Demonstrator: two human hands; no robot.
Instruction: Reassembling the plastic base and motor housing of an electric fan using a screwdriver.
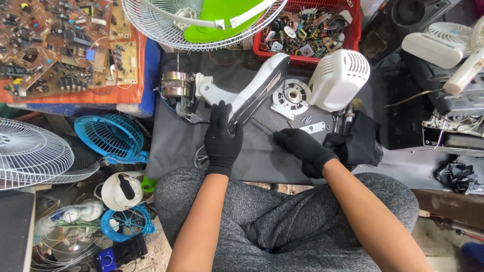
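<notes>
Steadying the white fan neck [257, 88] mid-frame, the left hand [222, 138] clamps it; the right hand [302, 148], fingers curled round a thin screwdriver [262, 126], should stay square.

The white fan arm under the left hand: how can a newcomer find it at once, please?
Start at the dark mat before the knees. The white fan arm lies slanted across it, under the left hand. Unlike the round white motor cover, it is long and joins the bare motor.

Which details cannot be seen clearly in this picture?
- Head view: the tool tip in the right hand is too thin to identify.
- The fan arm's lower end is covered by the left hand.
- The small screws are too tiny to count.
- The green fan blade is cut off by the top edge.
</notes>
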